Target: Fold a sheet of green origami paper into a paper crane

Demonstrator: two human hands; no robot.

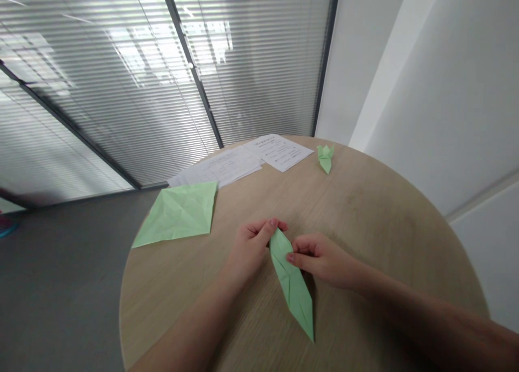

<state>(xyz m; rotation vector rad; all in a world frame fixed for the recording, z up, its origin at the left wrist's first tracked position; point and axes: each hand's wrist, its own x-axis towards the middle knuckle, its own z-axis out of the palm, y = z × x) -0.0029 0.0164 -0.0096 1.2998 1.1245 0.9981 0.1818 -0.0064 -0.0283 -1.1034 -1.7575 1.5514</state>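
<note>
A long, narrow folded piece of green paper (pixel 294 288) lies on the round wooden table (pixel 365 210), pointing toward me. My left hand (pixel 253 245) pinches its far tip with curled fingers. My right hand (pixel 320 258) presses a thumb and fingers on its right edge a little lower down. Both hands are closed on the paper.
A creased square sheet of green paper (pixel 180 212) lies at the table's left edge. White printed sheets (pixel 243 161) lie at the far side. A small finished green paper figure (pixel 325 157) sits at the far right. Glass partitions with blinds (pixel 162 80) stand beyond.
</note>
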